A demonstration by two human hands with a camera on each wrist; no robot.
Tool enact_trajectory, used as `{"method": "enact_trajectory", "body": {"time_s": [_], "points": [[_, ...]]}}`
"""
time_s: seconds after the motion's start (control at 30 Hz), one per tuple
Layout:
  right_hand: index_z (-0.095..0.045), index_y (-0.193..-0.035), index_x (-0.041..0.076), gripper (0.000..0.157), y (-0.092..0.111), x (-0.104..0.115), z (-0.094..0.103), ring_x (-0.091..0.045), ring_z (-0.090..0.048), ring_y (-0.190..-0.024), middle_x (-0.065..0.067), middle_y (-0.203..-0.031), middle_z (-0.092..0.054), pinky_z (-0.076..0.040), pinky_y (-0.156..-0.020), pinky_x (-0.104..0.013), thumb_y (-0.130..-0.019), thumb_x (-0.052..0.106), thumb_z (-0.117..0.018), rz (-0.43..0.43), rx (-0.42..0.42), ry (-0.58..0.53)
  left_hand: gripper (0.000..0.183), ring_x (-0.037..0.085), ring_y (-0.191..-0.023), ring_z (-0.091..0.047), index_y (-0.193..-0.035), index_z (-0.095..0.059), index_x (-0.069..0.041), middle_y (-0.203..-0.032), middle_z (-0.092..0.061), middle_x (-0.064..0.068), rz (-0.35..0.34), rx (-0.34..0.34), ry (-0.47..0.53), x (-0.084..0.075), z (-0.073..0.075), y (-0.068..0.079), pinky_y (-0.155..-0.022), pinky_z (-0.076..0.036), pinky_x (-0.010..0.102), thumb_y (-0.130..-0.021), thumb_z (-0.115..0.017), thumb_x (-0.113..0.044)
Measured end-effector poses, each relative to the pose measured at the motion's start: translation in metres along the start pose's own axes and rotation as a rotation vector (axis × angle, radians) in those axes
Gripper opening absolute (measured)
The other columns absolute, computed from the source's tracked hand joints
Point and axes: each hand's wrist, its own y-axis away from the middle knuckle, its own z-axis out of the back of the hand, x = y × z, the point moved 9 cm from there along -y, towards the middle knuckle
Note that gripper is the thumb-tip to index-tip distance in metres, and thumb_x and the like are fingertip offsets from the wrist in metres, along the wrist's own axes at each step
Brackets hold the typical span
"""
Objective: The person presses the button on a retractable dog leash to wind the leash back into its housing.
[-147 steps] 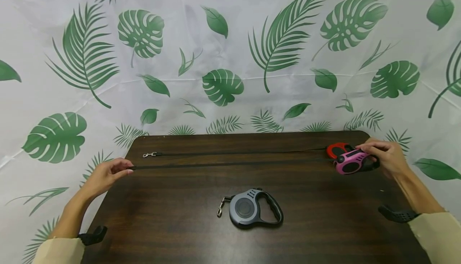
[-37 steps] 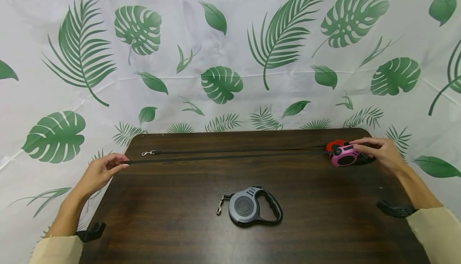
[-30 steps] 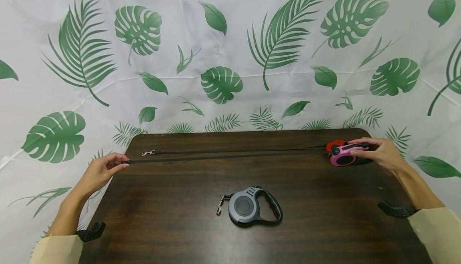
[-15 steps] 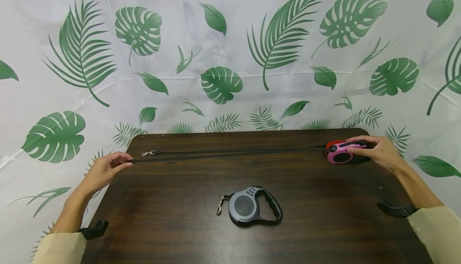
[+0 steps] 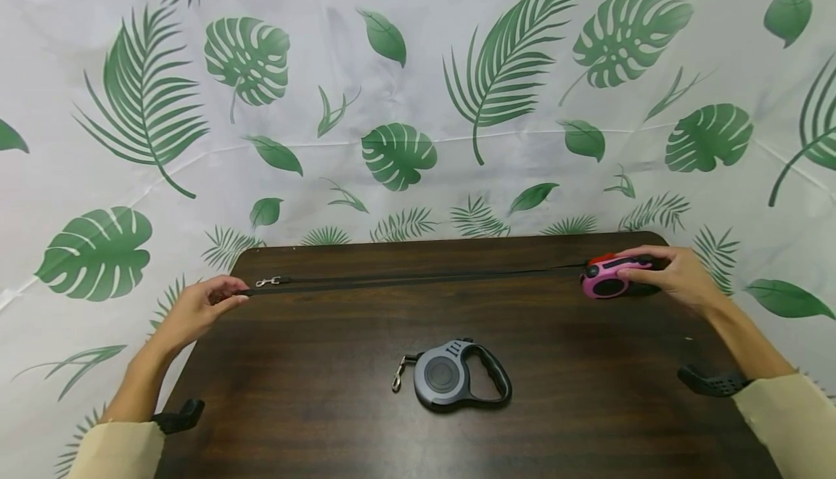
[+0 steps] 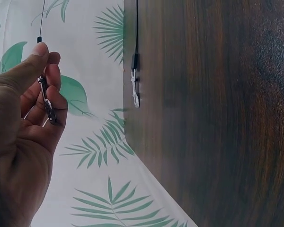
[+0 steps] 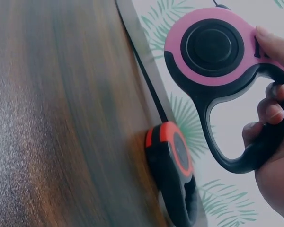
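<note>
My left hand (image 5: 199,310) pinches the black end of the pink leash's strap between thumb and fingers. In the left wrist view its metal clip (image 6: 46,97) lies along the curled fingers. My right hand (image 5: 689,279) grips the black handle of the pink retractable leash (image 7: 177,42), fingers through the loop. The strap is stretched straight between both hands, over the table's back part. Just behind the pink leash lies a red retractable leash (image 7: 167,130), mostly hidden in the head view. Its black strap (image 7: 149,80) runs left to a metal clip (image 6: 135,87) on the table.
A grey retractable leash (image 5: 424,377) lies mid-table, its strap wound in and its small clip (image 5: 397,376) pointing left. The dark wooden table (image 5: 313,421) ends at a back edge against a leaf-print cloth (image 5: 418,80).
The pink leash and its strap have shifted back, so they now overlap the red leash and its strap. Lately the left hand has moved slightly right and the right hand slightly left, both keeping hold.
</note>
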Motion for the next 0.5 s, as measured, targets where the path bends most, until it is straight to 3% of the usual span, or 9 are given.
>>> {"method": "enact_trajectory", "body": {"time_s": [0.3, 0.5], "points": [[-0.076, -0.119, 0.002, 0.029, -0.001, 0.016, -0.008, -0.011, -0.064, -0.081, 0.020, -0.099, -0.070, -0.057, -0.064, -0.028, -0.093, 0.012, -0.084, 0.048, 0.002, -0.003, 0.018, 0.009, -0.070, -0.059, -0.108, -0.073, 0.001, -0.092, -0.075, 0.012, -0.022, -0.002, 0.011, -0.005, -0.003, -0.003, -0.061, -0.047, 0.016, -0.091, -0.078, 0.006], [-0.076, -0.120, 0.002, 0.027, -0.001, 0.031, -0.018, -0.014, -0.067, -0.082, 0.016, -0.102, -0.074, -0.059, -0.066, -0.029, -0.095, 0.012, -0.081, 0.096, 0.049, -0.023, 0.018, 0.006, -0.072, -0.060, -0.108, -0.072, 0.002, -0.093, -0.076, 0.013, -0.033, 0.007, 0.032, -0.009, -0.008, -0.006, -0.062, -0.048, 0.016, -0.092, -0.078, 0.006]]}}
